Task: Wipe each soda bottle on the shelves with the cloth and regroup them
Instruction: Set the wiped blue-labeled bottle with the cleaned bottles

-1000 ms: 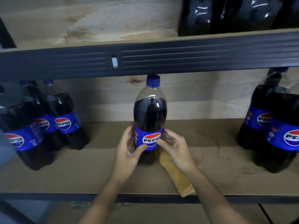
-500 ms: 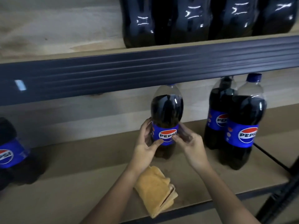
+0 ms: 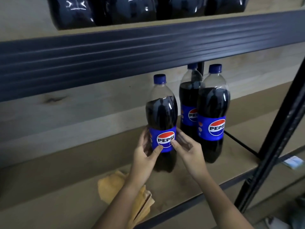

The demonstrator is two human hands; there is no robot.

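**Held bottle brought beside the right-hand pair**

Since the earlier frame, held bottle (image 3: 161, 123) sits closer to the two-bottle group (image 3: 204, 111); both caps now show below the shelf beam (image 3: 148, 52).

Head view: held bottle stands upright on the shelf board (image 3: 66, 171), just left of the group, a narrow gap between. Left hand (image 3: 145, 156) grips its label, thumb across the front. Right hand (image 3: 188, 149) touches the label with thumb and fingertips, fingers loosely curled. Yellow cloth (image 3: 115, 187) lies on the board below-left of the held bottle, partly under the left forearm.
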